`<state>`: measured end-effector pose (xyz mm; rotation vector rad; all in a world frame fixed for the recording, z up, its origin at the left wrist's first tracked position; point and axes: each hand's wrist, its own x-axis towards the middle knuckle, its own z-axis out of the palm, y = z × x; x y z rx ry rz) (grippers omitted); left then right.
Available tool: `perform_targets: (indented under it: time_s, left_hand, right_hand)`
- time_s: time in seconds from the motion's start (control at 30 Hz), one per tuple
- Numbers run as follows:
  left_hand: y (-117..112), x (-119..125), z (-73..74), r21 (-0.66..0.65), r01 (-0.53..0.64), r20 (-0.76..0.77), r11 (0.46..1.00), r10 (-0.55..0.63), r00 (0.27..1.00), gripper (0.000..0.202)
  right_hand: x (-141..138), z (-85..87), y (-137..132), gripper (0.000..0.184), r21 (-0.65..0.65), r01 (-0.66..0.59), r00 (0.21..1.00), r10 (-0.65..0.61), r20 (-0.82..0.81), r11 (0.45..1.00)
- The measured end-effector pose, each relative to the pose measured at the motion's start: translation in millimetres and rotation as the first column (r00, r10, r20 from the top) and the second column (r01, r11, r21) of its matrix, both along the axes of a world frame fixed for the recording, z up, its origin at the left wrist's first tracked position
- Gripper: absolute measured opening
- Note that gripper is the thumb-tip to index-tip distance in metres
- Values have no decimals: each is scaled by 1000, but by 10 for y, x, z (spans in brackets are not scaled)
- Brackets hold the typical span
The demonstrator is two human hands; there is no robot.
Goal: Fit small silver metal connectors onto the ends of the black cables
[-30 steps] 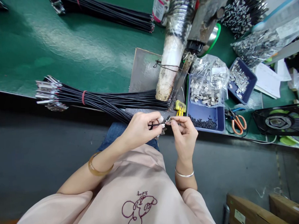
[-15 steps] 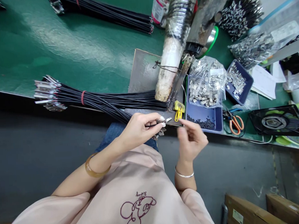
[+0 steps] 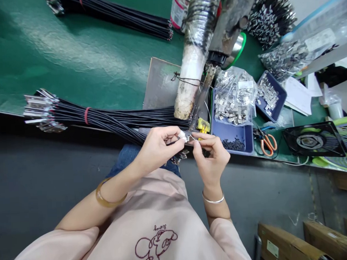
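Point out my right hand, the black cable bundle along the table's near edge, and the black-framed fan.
Right hand [image 3: 211,160]: head view, middle of the hand.
Black cable bundle [image 3: 110,117]: head view, strands about halfway along.
Black-framed fan [image 3: 310,141]: head view, round hub.

left hand [image 3: 162,146] pinched small metal part [image 3: 188,137] | right hand [image 3: 193,138] met its other end | black cable bundle [image 3: 108,116] lay along green bench [image 3: 86,72] edge

A green-topped workbench [image 3: 79,61] carries a rear bundle of black cables [image 3: 118,14] and, along its front edge, a nearer cable bundle [image 3: 109,117] reaching over a grey plate [image 3: 160,78]. Rightward sit a blue plastic tray [image 3: 248,136], a smaller blue bin [image 3: 282,104], orange-handled scissors [image 3: 269,144], white papers [image 3: 295,96] and a square-framed black fan [image 3: 310,141].
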<state>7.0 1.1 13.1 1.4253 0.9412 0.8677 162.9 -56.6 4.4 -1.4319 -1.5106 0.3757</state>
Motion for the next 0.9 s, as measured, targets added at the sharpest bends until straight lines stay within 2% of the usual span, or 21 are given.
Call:
perform_targets:
  time_s: [0.1,0.3,0.57,0.9]
  left_hand:
    - [8,29,-6,12,-38,-14,999,39,999,18]
    - [17,69,-7,10,-65,-34,998,66,997,15]
    - [32,84,18,19,-75,-23,997,76,997,17]
    - [12,62,25,-47,-40,-26,998,39,999,17]
  right_hand:
    - [16,36,30,6,-93,-7,997,0,-80,996]
    - [28,71,60,6,-112,-14,989,-2,-147,994]
    - [28,106,108,4,-94,3,996,-11,-86,996]
    - [43,104,45,9,-72,-62,998,59,-38,995]
